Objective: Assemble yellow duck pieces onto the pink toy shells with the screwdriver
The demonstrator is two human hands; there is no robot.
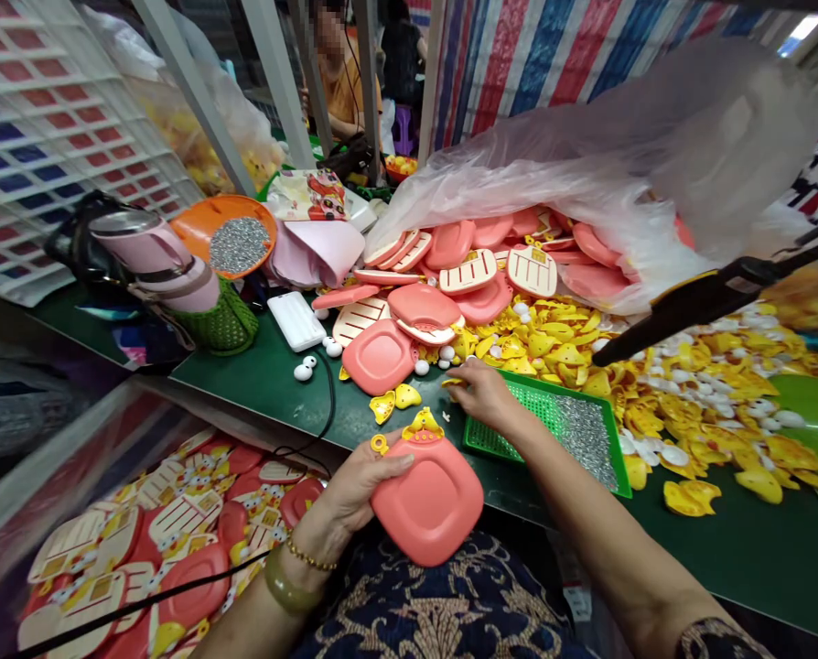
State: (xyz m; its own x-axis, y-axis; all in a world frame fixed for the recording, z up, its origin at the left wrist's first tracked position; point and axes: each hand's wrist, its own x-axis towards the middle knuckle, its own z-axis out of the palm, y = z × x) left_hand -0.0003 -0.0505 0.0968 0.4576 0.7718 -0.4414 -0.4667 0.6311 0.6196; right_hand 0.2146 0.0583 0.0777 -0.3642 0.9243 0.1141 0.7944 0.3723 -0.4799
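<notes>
My left hand [360, 485] is closed around the left edge of a coral-pink, rounded-diamond plastic casing [426, 503], held upright above my lap. A yellow shaped plastic piece [423, 426] sits at the casing's top, and a small yellow ring [380, 445] sticks out by my thumb. Over the bench, my right hand [481, 394] pinches a small yellow plastic piece [453, 383], mostly hidden by the fingers. Beside that hand is a green basket [618, 458] with small silvery screws [583, 439]. Two loose yellow pieces [395, 400] lie in front of the piled casings.
Pink and cream casings [443, 284] spill from a clear bag [587, 156]. Yellow and white parts [683, 394] heap at right, under a black tool [711, 293]. An orange bowl [264, 210], pink tumbler [155, 261] and white case [295, 320] stand left. Assembled pieces [176, 522] fill a lower bag.
</notes>
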